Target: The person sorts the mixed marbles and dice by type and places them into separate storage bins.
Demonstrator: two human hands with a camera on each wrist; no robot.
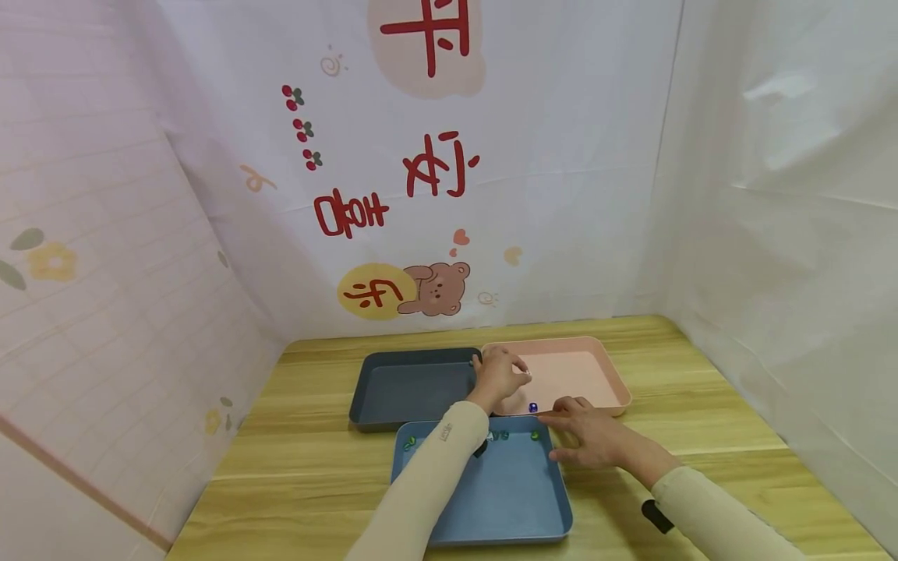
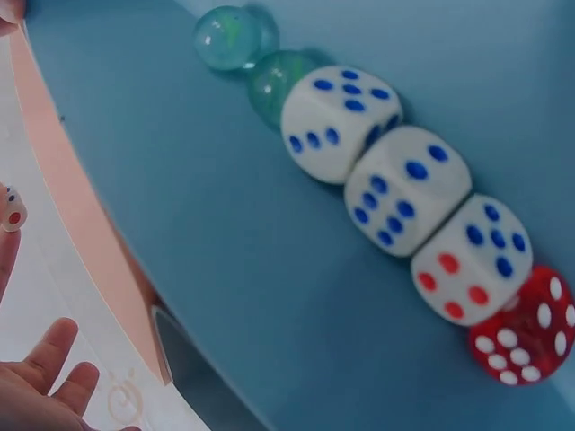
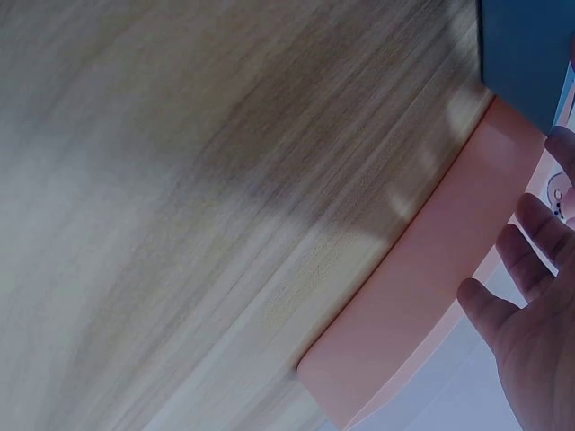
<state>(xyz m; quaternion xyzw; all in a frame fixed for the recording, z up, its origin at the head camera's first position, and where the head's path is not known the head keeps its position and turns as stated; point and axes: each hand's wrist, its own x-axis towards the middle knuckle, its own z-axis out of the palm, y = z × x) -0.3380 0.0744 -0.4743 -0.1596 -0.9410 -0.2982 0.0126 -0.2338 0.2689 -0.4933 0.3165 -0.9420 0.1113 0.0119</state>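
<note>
My left hand [image 1: 500, 378] reaches over the pink tray [image 1: 610, 370] and pinches a small white die [image 2: 13, 214] between thumb and finger; its other fingers stand apart. My right hand [image 1: 596, 436] is at the far right corner of the light blue tray [image 1: 505, 499], fingers spread and fairly straight, fingertips close to the pink tray's front rim. A dark blue die [image 1: 533, 407] lies inside that front rim. In the left wrist view, several white dice [image 2: 409, 190], a red die [image 2: 521, 332] and greenish marbles [image 2: 229, 38] form a row in the light blue tray.
A dark grey-blue tray [image 1: 414, 393] stands at the back left, against the pink one. More green marbles [image 1: 410, 442] lie at the light blue tray's far left corner. White printed cloth [image 1: 561, 195] rises behind and beside the wooden table [image 1: 281, 467].
</note>
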